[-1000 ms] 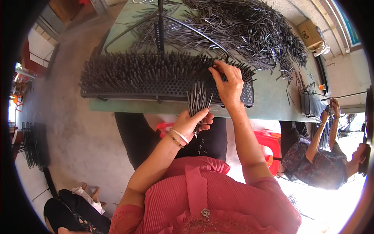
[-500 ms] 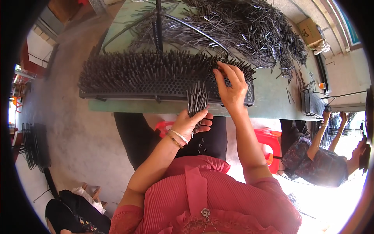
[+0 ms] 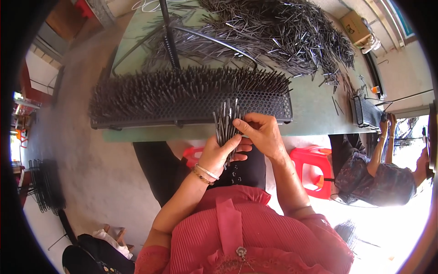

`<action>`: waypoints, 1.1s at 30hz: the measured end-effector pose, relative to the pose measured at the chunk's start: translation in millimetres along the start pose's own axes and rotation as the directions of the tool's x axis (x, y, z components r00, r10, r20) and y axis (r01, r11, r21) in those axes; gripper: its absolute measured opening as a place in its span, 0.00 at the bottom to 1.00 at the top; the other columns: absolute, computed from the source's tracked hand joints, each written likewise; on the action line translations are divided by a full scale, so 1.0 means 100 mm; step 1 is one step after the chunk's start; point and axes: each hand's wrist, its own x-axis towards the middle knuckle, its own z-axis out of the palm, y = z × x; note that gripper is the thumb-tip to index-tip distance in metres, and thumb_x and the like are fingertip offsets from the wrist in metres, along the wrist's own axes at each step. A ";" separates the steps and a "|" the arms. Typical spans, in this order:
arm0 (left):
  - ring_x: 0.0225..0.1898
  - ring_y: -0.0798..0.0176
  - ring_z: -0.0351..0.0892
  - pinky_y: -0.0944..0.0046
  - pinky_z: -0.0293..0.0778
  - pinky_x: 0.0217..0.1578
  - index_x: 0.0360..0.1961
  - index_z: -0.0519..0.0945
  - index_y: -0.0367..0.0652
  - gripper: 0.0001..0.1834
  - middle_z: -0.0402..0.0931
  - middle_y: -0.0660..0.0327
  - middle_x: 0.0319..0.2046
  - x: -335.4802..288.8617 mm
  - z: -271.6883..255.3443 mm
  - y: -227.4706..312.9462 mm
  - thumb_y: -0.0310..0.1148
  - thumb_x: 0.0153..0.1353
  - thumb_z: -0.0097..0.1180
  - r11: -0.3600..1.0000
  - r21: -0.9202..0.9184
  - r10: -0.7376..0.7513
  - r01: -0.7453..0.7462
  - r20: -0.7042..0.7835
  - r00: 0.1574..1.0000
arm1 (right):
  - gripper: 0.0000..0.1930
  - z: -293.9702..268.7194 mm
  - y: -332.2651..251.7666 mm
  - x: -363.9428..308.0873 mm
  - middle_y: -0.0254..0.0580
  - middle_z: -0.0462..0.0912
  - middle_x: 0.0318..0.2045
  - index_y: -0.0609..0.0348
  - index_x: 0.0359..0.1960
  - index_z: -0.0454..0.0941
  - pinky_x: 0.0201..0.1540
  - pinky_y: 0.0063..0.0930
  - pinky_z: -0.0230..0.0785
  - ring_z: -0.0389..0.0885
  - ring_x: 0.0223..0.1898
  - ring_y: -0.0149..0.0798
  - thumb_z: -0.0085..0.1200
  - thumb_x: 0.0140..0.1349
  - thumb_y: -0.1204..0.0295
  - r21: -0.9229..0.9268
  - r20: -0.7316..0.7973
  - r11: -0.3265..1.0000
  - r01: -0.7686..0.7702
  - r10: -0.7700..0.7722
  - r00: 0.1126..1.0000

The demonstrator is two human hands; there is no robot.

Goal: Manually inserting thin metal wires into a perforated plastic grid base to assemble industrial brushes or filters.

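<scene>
My left hand is closed around an upright bundle of thin black strips, held in front of the table's near edge. Thumb and fingers of my right hand pinch at the bundle's right side; how many strips they grip is hidden. Just beyond my hands, a long black perforated panel lies along the table edge. Dense rows of upright black strips fill its far and left parts, while a band of holes along the near right side shows bare.
A large heap of loose black strips covers the back of the green table. A black metal frame rises behind the panel. Red stools stand below. At right, another person's hands work at a second panel.
My right hand has come back from the panel's far right rows to the bundle in my left hand. The left hand keeps its hold, and the view has shifted slightly.
</scene>
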 end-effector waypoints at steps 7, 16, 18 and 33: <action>0.41 0.59 0.80 0.61 0.80 0.37 0.48 0.71 0.36 0.15 0.78 0.53 0.40 0.08 -0.08 -0.13 0.34 0.63 0.51 0.993 -0.105 0.048 -0.057 -0.087 0.995 | 0.12 -0.08 0.00 -0.03 0.30 0.75 0.18 0.66 0.22 0.78 0.24 0.19 0.59 0.67 0.23 0.20 0.58 0.58 0.70 0.155 -0.029 0.987 -0.052 0.057 0.998; 0.40 0.58 0.80 0.58 0.79 0.39 0.46 0.72 0.36 0.14 0.78 0.54 0.37 0.17 -0.05 -0.02 0.33 0.62 0.53 0.992 -0.108 0.052 -0.062 -0.090 0.995 | 0.10 -0.38 -0.22 0.28 0.33 0.81 0.23 0.68 0.31 0.80 0.30 0.16 0.68 0.75 0.26 0.21 0.57 0.59 0.70 0.089 -0.103 0.993 0.077 -0.068 0.992; 0.40 0.57 0.80 0.58 0.79 0.39 0.46 0.73 0.37 0.14 0.78 0.54 0.38 0.18 -0.06 -0.05 0.33 0.62 0.53 0.994 -0.105 0.031 -0.042 -0.106 0.994 | 0.10 -0.39 -0.20 0.37 0.33 0.81 0.25 0.69 0.36 0.79 0.31 0.16 0.68 0.75 0.28 0.21 0.58 0.58 0.72 0.169 -0.201 0.974 0.149 -0.114 0.973; 0.39 0.54 0.79 0.54 0.76 0.44 0.48 0.72 0.35 0.24 0.77 0.47 0.41 0.29 0.03 0.00 0.43 0.59 0.43 0.928 -0.350 -0.126 0.127 0.025 0.992 | 0.08 -0.21 -0.02 0.74 0.40 0.81 0.28 0.64 0.36 0.80 0.30 0.19 0.69 0.76 0.25 0.27 0.60 0.55 0.75 -0.237 -0.301 0.888 0.394 -0.453 0.839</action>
